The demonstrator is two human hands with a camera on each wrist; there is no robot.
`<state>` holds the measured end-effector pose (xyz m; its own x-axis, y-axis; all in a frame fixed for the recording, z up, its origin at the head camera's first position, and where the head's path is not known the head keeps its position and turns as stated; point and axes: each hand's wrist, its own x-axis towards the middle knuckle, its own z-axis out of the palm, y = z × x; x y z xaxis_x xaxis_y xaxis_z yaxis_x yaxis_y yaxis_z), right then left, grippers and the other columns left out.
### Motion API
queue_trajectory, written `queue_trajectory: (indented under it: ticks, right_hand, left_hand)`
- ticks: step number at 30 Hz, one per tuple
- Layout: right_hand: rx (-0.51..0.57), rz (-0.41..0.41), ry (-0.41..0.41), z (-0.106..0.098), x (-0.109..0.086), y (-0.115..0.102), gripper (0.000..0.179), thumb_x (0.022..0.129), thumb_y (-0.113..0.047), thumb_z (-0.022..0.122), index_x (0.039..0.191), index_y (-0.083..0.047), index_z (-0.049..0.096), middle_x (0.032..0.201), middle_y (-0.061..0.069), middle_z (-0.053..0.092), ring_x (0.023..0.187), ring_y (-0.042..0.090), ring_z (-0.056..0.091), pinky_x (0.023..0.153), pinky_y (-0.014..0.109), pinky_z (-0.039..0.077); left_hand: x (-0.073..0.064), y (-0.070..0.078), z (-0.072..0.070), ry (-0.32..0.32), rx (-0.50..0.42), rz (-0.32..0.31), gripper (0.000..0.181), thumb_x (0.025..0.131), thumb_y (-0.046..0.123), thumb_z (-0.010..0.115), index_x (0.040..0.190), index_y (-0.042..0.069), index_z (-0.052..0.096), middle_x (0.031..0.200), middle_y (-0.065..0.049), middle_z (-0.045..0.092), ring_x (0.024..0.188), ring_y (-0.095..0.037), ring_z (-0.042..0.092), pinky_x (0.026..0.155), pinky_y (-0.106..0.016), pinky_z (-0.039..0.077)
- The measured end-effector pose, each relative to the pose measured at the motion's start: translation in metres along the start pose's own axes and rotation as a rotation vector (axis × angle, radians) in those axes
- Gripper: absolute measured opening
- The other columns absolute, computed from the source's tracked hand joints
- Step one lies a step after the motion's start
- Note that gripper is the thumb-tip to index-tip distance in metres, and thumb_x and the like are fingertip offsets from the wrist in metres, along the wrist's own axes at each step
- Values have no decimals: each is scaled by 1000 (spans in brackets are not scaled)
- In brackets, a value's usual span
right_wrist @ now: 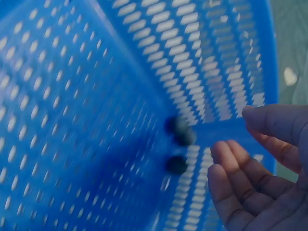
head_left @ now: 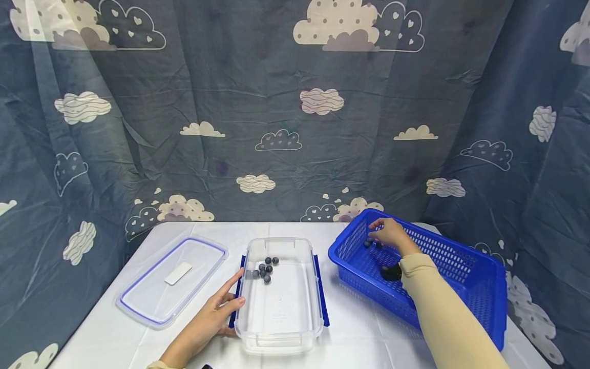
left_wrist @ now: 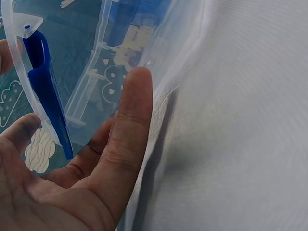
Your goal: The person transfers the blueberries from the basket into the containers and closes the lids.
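Observation:
A clear plastic container (head_left: 281, 318) with blue side latches stands in the middle of the table. Several small dark round balls, like blueberries (head_left: 262, 267), lie toward its far left part. My left hand (head_left: 207, 318) grips the container's left side, thumb at the rim; its fingers (left_wrist: 127, 125) lie around the blue latch (left_wrist: 48, 91) in the left wrist view. My right hand (head_left: 389, 233) is inside the blue basket (head_left: 369, 287), fingers loosely bent with nothing between them. Close to its fingertips, a few more dark balls (right_wrist: 177, 164) sit in the basket's corner.
A clear lid (head_left: 152, 292) with a blue seal and a white label (head_left: 178, 273) lies left of the container. Below my right wrist, a black item (head_left: 391, 272) shows against the basket. A dark cloud-print cloth (head_left: 276, 102) hangs behind the white-covered table (head_left: 369, 341).

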<state>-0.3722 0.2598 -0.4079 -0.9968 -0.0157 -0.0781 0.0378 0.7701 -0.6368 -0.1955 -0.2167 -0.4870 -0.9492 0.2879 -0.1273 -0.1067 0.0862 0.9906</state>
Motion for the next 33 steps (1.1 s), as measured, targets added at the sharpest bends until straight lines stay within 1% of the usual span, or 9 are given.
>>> queue_trajectory:
  ticks: [3,7,9,11,14,16,22,29,33]
  right_hand:
    - [-29,41,-15,-1,2,15,38,104,-11,63,137,9,61,115,26,67,99,32,65,78,34,57]
    - [-57,71,-46,-2,2,25,40,104,-9,61,139,9,60,137,36,59,117,44,60,100,55,57]
    - [-67,83,-67,-1,2,29,40,104,-8,59,141,10,59,143,39,56,124,50,57,108,64,53]
    - [-93,78,-80,0,3,32,42,103,-6,59,142,11,58,144,41,54,129,53,56,113,68,49]
    - [-127,65,-101,3,2,35,45,102,-3,58,145,11,55,146,42,53,132,55,55,114,68,49]
    - [-165,37,-109,5,2,35,48,100,-2,60,145,13,55,146,42,54,132,56,56,115,68,49]
    - [-230,-13,-108,8,0,34,47,97,-1,63,141,14,58,140,41,59,130,57,59,115,69,49]
    - [-230,3,-92,9,0,31,41,99,-1,64,137,14,60,136,40,61,127,57,60,113,70,51]
    - [-225,33,-109,11,1,30,43,99,-1,65,140,13,58,136,40,61,129,58,60,114,70,50]
  left_hand:
    - [0,0,0,1,-2,-2,74,110,28,60,172,37,21,140,-33,41,122,-44,61,85,-60,68]
    - [0,1,0,4,-2,-1,74,110,29,60,172,38,20,139,-32,42,122,-43,60,85,-60,68]
    - [0,1,0,4,-3,0,74,110,28,60,172,38,21,140,-33,42,122,-44,60,85,-60,68]
    - [0,1,-1,4,-2,-1,74,110,29,60,172,38,21,140,-33,42,123,-44,60,85,-60,68]
    - [0,0,-1,2,-3,-2,74,110,29,60,172,38,21,141,-33,41,123,-44,60,85,-61,68]
    - [0,1,-1,2,-1,-2,74,110,29,60,172,38,21,141,-33,41,123,-45,60,85,-61,68]
    - [0,1,-1,-2,-3,5,74,110,28,60,172,37,21,141,-32,39,123,-46,59,86,-61,68]
    - [1,1,-1,-13,-3,12,74,111,27,60,173,37,20,138,-31,39,122,-45,60,86,-61,68]
    - [1,0,-2,-15,-7,14,75,111,27,60,173,36,20,137,-31,40,122,-46,60,86,-62,68]
